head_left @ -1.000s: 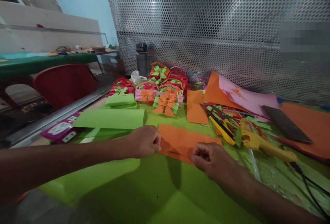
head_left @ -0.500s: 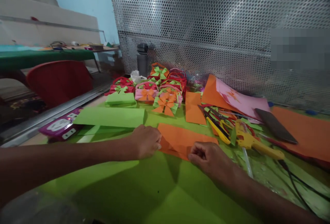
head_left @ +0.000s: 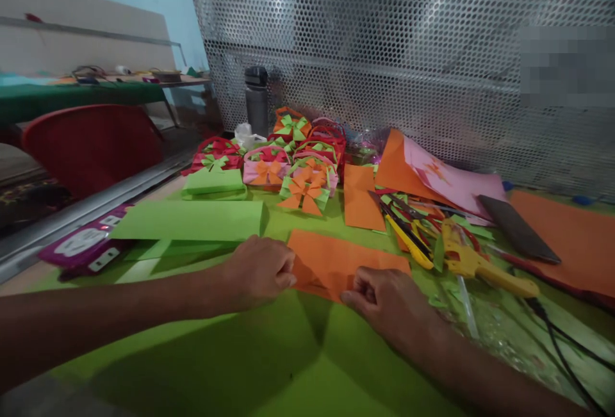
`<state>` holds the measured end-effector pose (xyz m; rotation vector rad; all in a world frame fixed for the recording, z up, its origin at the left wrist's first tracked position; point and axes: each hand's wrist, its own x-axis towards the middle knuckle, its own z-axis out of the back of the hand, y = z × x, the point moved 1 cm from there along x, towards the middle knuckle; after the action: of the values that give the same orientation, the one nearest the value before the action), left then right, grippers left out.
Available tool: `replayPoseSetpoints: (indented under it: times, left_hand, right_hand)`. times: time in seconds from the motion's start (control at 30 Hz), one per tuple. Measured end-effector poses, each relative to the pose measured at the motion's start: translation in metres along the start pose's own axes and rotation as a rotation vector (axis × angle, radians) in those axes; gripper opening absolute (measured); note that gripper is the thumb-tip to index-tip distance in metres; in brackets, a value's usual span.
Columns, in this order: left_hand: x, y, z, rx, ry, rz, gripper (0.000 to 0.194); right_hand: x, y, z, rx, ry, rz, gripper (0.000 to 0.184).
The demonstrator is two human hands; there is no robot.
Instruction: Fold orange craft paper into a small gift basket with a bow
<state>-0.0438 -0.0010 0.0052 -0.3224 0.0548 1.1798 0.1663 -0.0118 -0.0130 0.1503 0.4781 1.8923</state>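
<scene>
Between my two hands an orange craft sheet [head_left: 324,258] lies on the green table cover [head_left: 269,359]. My left hand [head_left: 262,271] is closed at its left end, the fingers curled and pinching the near-left edge. On the near-right edge, my right hand [head_left: 387,300] is closed too, with thumb and forefinger together on the sheet. A light green sheet [head_left: 192,220] lies beyond my left forearm. Farther back stand several small craft baskets [head_left: 310,180] with bows. A narrow orange piece [head_left: 359,199] lies behind the sheet.
To the right are a yellow glue gun [head_left: 473,263] with its cord, a yellow-handled cutter [head_left: 408,237] and a dark phone [head_left: 519,228]. A purple power strip [head_left: 84,244] sits at left. A grey bottle [head_left: 256,100] stands before the perforated metal panel [head_left: 360,39].
The view has shifted slightly. Both hands stay at the orange sheet's near edge; my right thumb and forefinger have moved a little left along it.
</scene>
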Motion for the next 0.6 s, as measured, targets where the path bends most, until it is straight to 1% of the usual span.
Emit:
replayPoseSetpoints:
  times: [0.13, 0.27, 0.37, 0.6]
  left_hand:
    - [-0.005, -0.003, 0.003, -0.049, -0.031, -0.022, 0.004]
    - [-0.01, -0.003, 0.002, -0.078, -0.066, -0.117, 0.012]
    - [-0.012, 0.0, -0.002, -0.09, -0.08, -0.156, 0.015]
    - [-0.014, 0.01, -0.008, -0.129, -0.143, -0.178, 0.006]
  right_hand:
    - [0.0, 0.0, -0.002, -0.037, -0.002, -0.007, 0.017]
    - [-0.001, -0.001, -0.003, -0.05, -0.008, -0.004, 0.018]
    - [-0.002, -0.002, -0.004, -0.057, -0.025, 0.002, 0.019]
    - [-0.003, -0.002, -0.005, -0.073, -0.014, -0.019, 0.02]
